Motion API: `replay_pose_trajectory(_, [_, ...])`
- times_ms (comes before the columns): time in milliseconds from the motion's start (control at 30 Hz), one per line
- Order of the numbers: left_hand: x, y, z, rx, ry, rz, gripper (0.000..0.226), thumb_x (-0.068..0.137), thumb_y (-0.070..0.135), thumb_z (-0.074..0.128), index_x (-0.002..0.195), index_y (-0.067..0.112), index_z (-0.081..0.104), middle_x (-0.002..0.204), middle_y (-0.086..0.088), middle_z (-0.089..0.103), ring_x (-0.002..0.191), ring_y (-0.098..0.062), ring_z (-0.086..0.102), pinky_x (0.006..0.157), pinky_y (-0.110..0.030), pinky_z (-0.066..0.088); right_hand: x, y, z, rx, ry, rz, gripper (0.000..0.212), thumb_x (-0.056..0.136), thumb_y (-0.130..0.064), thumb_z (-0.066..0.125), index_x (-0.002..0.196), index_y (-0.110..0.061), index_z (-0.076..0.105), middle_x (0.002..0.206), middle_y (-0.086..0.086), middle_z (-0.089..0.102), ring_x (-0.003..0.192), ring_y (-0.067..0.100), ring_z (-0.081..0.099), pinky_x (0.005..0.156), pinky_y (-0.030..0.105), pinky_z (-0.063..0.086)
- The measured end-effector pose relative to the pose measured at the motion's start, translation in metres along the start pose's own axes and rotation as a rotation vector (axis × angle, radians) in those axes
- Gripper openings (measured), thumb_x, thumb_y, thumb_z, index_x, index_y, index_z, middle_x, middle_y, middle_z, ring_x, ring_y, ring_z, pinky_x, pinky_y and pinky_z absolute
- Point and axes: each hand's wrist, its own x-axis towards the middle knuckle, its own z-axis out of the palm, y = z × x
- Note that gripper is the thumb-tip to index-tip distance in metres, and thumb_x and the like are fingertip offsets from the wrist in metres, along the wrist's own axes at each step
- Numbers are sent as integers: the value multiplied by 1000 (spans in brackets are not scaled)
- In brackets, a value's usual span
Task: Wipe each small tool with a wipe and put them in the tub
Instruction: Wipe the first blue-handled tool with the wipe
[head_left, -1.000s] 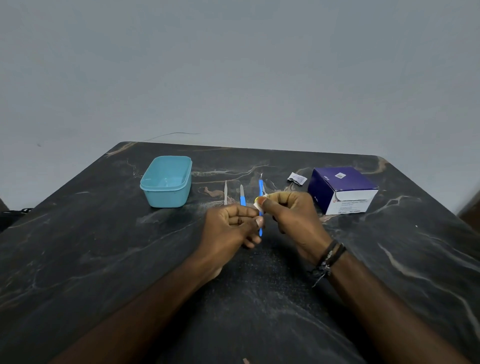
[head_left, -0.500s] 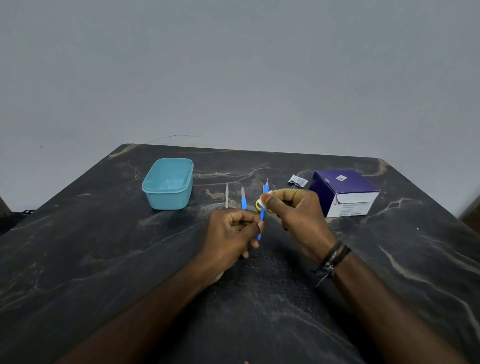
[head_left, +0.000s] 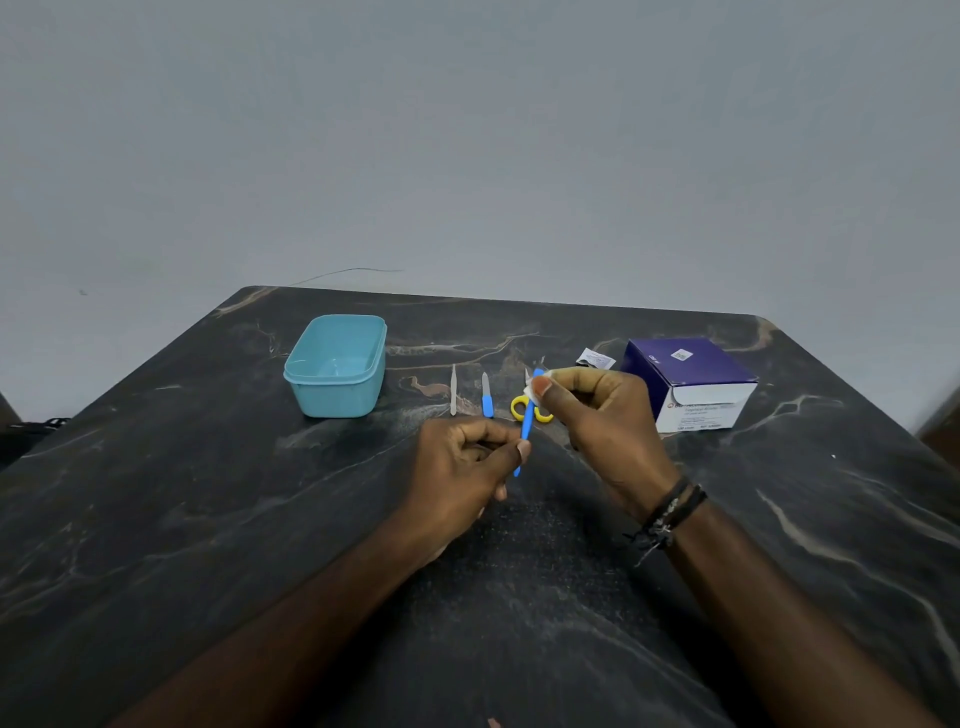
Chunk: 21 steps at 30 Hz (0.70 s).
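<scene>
My left hand (head_left: 462, 467) pinches the lower part of a thin blue tool (head_left: 527, 422) held nearly upright above the table. At the tool's upper end, my right hand (head_left: 602, 415) presses a small white wipe (head_left: 531, 387) around it. Behind the hands, yellow-handled scissors (head_left: 519, 406) lie on the dark marble table (head_left: 208, 519), partly hidden. A blue-handled file (head_left: 487, 396) and metal tweezers (head_left: 453, 389) lie to their left. The teal tub (head_left: 336, 364) stands open further left, with nothing visible inside.
A purple and white box (head_left: 691, 382) stands at the right, with a torn wipe sachet (head_left: 595, 358) just left of it. A grey wall rises behind the table's far edge. A dark object (head_left: 31, 428) sits off the left edge.
The wipe in my right hand has slid up the blue tool toward its tip. The yellow scissors handles now show behind the tool. My left hand keeps its grip lower down.
</scene>
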Motion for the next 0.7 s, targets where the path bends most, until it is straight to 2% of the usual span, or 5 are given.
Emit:
replay_pose_trajectory(100, [1,-2,0,5,-15,3,3,84,3,70,84,2,73,51,2,62,38,-9,48,37,-14,34,1,-2,-1,59,70,1,17,90,-10,66,93,5,71,51,-14,60,40,-2,47,44,7,36])
replay_pose_trajectory(233, [0,-6,0,65,-42,-3,4,85,8,72,84,5,73,50,-2,61,38,-10,48,37,-14,33,3,-5,-5,77,88,-12,19,91,-8,63,98,9,69,43,-16,55,37,-3,47,41,6,35])
replay_pose_trajectory(400, [1,-7,-3,79,-47,12,4,85,10,72,84,6,73,56,-12,64,40,-13,49,38,-16,34,1,-4,-5,26,37,-32,15,90,-12,66,94,1,72,56,-13,64,45,-4,52,47,7,39])
replay_pose_trajectory(500, [1,-8,-2,70,-49,18,4,85,9,72,85,6,73,54,-7,63,40,-13,49,38,-18,35,1,-5,-4,16,80,-71,11,88,-11,68,93,-2,73,73,-4,70,57,-6,60,55,8,45])
replay_pose_trajectory(700, [1,-11,-3,119,-54,39,3,85,18,73,85,15,75,58,-6,67,41,-16,53,41,-23,38,1,-3,-4,-28,82,-108,10,88,-11,67,94,-4,72,78,-3,71,65,-6,63,58,9,48])
